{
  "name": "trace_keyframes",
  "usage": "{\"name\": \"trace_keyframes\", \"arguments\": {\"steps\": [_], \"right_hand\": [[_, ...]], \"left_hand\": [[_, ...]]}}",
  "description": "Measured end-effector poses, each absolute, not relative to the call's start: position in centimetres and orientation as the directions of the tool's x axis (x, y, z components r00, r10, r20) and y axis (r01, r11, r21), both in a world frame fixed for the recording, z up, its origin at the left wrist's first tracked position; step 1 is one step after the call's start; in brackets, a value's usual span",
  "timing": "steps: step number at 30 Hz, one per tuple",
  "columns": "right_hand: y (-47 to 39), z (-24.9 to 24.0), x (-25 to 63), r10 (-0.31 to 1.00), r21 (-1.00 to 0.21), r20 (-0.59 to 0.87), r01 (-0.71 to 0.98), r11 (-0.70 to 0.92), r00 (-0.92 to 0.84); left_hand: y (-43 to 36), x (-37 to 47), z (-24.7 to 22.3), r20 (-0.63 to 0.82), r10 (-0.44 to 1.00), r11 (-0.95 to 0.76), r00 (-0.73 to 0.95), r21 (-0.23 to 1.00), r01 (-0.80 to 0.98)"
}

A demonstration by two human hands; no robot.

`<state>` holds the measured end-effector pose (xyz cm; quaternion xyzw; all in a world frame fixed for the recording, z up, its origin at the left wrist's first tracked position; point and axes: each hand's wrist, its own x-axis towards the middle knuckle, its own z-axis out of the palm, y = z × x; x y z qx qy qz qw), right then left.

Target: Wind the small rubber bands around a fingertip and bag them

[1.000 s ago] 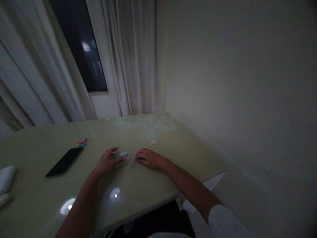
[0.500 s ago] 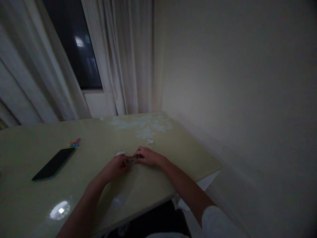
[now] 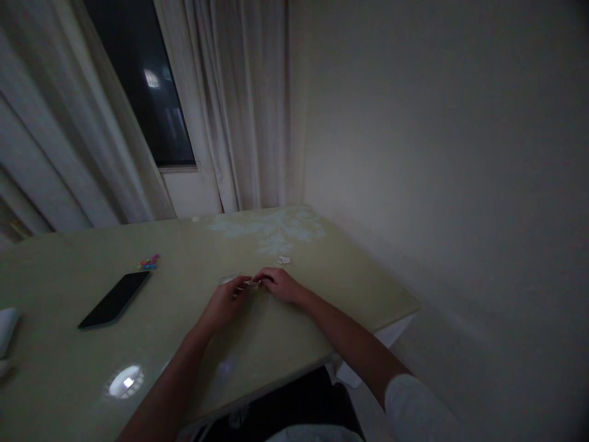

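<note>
Over the table's middle, my left hand (image 3: 229, 299) and my right hand (image 3: 280, 283) meet, fingertips close together. Between them is a small, thin, pale piece (image 3: 251, 283), too small and dim to name; the fingers of both hands are closed on it. Just behind my left fingers lies a flat whitish, clear-looking item (image 3: 230, 278), partly covered by the hand. A little beyond my right hand rests a small cluster of white pieces (image 3: 284, 260).
A dark flat tablet-like slab (image 3: 115, 299) lies to the left, with several small bright-coloured pieces (image 3: 148, 263) behind it. White objects (image 3: 6, 328) stand at the far left edge. The glossy table (image 3: 368, 288) meets a wall on the right; curtains hang behind.
The view has shifted slightly left, bringing the white objects at the left edge into sight. Both hands stay together on the small piece, which now shows paler and thinner.
</note>
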<state>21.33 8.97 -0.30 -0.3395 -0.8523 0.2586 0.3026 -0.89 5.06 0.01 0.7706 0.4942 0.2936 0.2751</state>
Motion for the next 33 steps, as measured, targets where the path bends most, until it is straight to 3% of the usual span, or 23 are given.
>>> {"name": "trace_keyframes", "arguments": {"steps": [8, 13, 18, 24, 33], "right_hand": [[9.0, 0.1, 23.1, 0.684, -0.605, 0.267, 0.434, 0.668, -0.679], [8.5, -0.1, 21.7, 0.631, -0.552, 0.264, 0.422, 0.719, -0.729], [8.1, -0.8, 20.3, 0.666, -0.53, 0.311, 0.458, 0.714, -0.678], [8.4, -0.9, 20.1, 0.703, -0.579, 0.374, 0.44, 0.686, -0.605], [9.3, -0.3, 22.7, 0.729, -0.645, 0.373, 0.404, 0.648, -0.573]], "left_hand": [[4.2, -2.2, 0.4, 0.151, 0.898, -0.402, 0.412, 0.66, 0.634], [4.6, -0.9, -0.5, 0.191, 0.903, -0.421, 0.384, 0.573, 0.704], [4.8, -0.2, -1.2, 0.233, 0.919, -0.395, 0.318, 0.537, 0.745], [4.9, -0.4, -0.8, 0.277, 0.921, -0.39, 0.275, 0.628, 0.673], [5.4, -1.3, -0.7, 0.249, 0.906, -0.393, 0.342, 0.795, 0.462]]}}
